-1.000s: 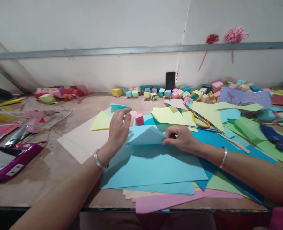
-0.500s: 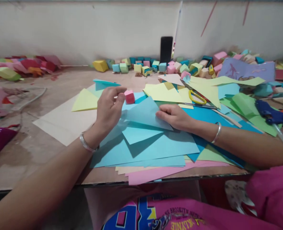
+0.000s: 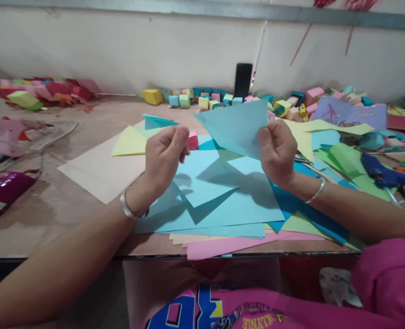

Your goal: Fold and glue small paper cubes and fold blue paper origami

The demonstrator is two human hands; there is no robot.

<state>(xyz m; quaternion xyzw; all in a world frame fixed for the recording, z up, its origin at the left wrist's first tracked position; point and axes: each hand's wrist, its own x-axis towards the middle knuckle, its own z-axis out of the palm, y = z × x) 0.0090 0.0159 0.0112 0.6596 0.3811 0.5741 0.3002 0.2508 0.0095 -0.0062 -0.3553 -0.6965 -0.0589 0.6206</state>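
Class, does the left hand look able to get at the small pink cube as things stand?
Probably yes: the left hand looks close to the small pink cube, nothing shows in that hand's curled fingers, and the light blue sheet in the right hand doesn't cover the cube.

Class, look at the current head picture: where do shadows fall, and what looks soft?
Head view: soft-edged shadows lie on the flat blue paper below the right hand and its raised blue sheet; head view, left edge: the pink glue gun looks soft, its outline hazy.
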